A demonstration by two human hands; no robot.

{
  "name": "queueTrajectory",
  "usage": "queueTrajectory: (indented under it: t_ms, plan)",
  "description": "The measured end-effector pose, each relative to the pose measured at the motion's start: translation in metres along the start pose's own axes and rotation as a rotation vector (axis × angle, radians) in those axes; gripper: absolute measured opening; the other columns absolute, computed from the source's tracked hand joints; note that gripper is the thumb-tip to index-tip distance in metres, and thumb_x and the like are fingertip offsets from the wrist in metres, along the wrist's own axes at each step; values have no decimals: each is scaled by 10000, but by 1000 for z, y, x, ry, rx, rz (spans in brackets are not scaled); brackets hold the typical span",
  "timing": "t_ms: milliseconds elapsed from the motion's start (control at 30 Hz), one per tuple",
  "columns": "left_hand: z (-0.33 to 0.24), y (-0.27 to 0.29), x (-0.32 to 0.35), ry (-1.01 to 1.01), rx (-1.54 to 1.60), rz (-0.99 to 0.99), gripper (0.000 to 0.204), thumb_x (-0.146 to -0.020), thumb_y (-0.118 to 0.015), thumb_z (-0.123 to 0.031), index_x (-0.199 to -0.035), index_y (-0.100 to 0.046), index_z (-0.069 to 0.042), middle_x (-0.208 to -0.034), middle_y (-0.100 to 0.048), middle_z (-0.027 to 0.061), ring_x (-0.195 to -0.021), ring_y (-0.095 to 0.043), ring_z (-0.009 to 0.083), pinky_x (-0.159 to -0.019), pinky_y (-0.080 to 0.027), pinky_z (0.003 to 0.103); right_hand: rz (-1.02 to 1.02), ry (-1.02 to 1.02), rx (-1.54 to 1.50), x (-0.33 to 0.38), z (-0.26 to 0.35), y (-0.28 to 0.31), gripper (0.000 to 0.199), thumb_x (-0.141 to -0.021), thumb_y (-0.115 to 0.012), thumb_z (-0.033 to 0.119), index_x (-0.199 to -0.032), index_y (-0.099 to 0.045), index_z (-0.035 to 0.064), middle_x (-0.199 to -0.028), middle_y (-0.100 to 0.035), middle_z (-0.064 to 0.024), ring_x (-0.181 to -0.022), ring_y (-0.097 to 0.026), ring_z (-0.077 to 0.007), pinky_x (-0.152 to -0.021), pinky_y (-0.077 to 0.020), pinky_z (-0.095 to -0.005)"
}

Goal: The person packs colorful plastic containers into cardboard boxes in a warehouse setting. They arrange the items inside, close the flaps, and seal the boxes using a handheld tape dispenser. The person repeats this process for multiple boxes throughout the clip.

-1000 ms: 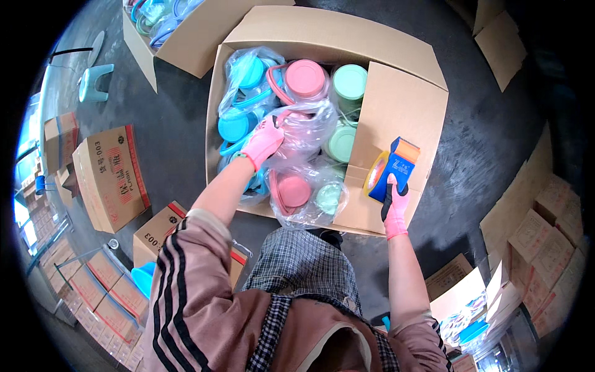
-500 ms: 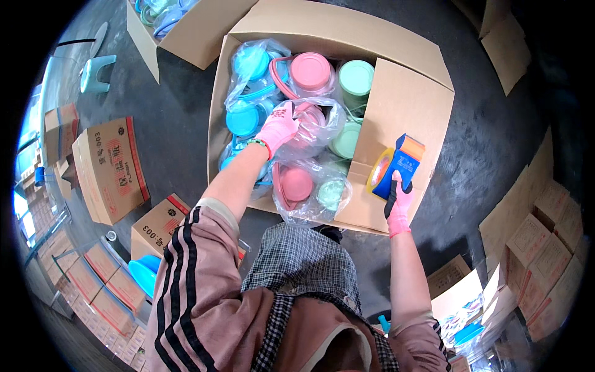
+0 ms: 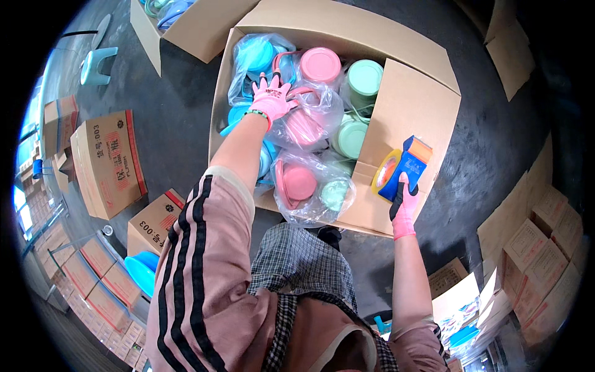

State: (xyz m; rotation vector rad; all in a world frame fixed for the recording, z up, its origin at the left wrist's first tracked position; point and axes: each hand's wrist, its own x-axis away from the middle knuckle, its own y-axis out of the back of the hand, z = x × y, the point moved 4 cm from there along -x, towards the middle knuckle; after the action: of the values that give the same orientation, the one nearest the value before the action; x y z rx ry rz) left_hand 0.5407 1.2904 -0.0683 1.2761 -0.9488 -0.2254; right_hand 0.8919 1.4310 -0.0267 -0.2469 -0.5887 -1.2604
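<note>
Tubs with round lids sit inside the open box, mostly in clear plastic bags. Left grip is spread wide over the blue and pink ones; can't tell how hard it's pressing, if at all. Right grip is wrapped round the tape dispenser, over the right flap. Imo the trick here is a flat palm, gentle pressure, loose plastic tucked below the rim, and the dispenser kept off the bags. Count: three pink lids, at least three green lids, at least three blue lids (bags and forearm block some), one dispenser.
</note>
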Motion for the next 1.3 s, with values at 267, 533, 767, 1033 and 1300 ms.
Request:
queueTrajectory:
  t_ms: [267,533,767,1033,1300]
  plan:
    - [30,-13,8,-40,203,-67,692,-716,-535,-488,-1263,-307,-130,-1354,-182,86,-1203,-220,372,-958,-197,522,15,0,-4,-1,-1,-5,372,-756,-621,304,-985,-537,23,-869,-539,-6,-777,-492,-99,-729,-406,-249]
    - [92,-5,133,292,650,-693,684,-736,-567,-321,-1234,-270,42,-1291,-183,280,-1194,-215,407,-977,-210,431,6,22,-65,-6,-6,6,327,-735,-655,229,-964,-544,25,-860,-540,4,-760,-485,-88,-711,-398,-232]
    - [21,-34,53,47,329,-436,719,-756,-502,-427,-1293,-213,-44,-1311,-129,295,-1197,-149,453,-962,-158,489,-68,69,84,-2,7,-9,422,-787,-561,359,-1008,-525,2,-909,-545,-42,-800,-519,-136,-747,-424,-267]
    - [-46,-31,90,-487,153,-168,665,-675,-531,-497,-1180,-389,-88,-1159,-369,201,-1130,-290,407,-922,-212,548,-47,96,113,-22,-1,4,466,-780,-560,375,-1043,-508,-6,-940,-545,-64,-819,-532,-159,-756,-433,-279]
    - [-68,-54,103,-418,263,-97,572,-701,-544,-401,-1121,-420,-33,-1105,-421,170,-994,-417,321,-880,-295,418,-60,45,83,-18,3,0,505,-762,-588,364,-1085,-479,-8,-983,-531,-61,-860,-522,-165,-791,-421,-289]
